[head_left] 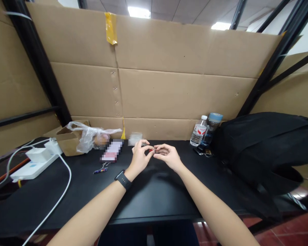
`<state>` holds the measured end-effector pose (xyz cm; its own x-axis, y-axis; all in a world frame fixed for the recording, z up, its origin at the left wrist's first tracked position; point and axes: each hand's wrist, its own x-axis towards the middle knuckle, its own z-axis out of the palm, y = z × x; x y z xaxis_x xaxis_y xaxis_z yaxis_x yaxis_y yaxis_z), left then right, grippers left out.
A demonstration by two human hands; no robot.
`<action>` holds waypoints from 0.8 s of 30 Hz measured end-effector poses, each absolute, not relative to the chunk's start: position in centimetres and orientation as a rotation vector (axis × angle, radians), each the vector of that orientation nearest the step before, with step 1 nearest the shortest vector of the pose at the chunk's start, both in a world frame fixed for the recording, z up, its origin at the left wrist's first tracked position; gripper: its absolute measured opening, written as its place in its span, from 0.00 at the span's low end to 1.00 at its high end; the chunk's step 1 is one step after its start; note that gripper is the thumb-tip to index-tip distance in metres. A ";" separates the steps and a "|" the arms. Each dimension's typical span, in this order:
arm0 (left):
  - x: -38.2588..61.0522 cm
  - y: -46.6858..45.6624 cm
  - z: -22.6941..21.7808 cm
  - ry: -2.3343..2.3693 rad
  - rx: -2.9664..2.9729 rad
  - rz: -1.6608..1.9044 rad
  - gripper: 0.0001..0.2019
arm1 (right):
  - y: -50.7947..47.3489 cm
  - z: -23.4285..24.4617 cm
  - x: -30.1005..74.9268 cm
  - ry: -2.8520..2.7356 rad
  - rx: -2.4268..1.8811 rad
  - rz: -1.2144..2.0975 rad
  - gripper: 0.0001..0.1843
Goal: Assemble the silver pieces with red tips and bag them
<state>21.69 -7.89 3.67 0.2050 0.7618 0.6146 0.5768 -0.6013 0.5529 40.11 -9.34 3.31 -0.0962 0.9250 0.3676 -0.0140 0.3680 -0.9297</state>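
Note:
Both my hands meet over the middle of the black table (154, 194). My left hand (140, 158), with a black watch on its wrist, pinches a tiny red piece (151, 150) between thumb and forefinger. My right hand (166, 155) is closed in a pinch at the same spot, its fingertips touching a small dark part right of the red piece. What the small parts are is too small to make out. A small clear plastic bag (135, 138) lies just behind my left hand.
A white power strip (32, 168) with chargers and cables lies at the left. Behind it stand a brown cardboard box (68, 140) and a crumpled plastic bag (88, 136). A keychain (101, 169) lies near. Two bottles (204, 131) and a black backpack (261, 150) fill the right. Cardboard walls surround the table.

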 end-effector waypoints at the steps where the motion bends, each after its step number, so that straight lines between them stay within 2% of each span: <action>1: 21.7 -7.9 3.7 1.281 2.286 1.345 0.05 | -9.3 3.3 40.1 -1.430 -0.883 0.996 0.22; 6: 21.5 -7.7 3.8 1.282 2.290 1.317 0.04 | -9.3 3.7 40.5 -1.512 -0.914 0.973 0.18; 14: 21.8 -8.0 3.7 1.218 2.317 1.294 0.05 | -9.9 4.8 41.2 -1.823 -1.010 0.571 0.12; 21: 21.6 -8.2 4.5 1.082 2.290 1.303 0.15 | -9.8 4.6 41.7 -1.985 -1.026 0.382 0.08; 24: 21.4 -8.4 4.8 1.057 2.389 1.196 0.15 | -9.6 4.2 41.9 -2.039 -1.025 0.298 0.06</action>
<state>21.40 -8.39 4.77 0.3939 0.7113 0.5821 0.4909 -0.6983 0.5211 41.91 -9.57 4.16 -0.3367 0.7542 0.5637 0.5612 0.6415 -0.5230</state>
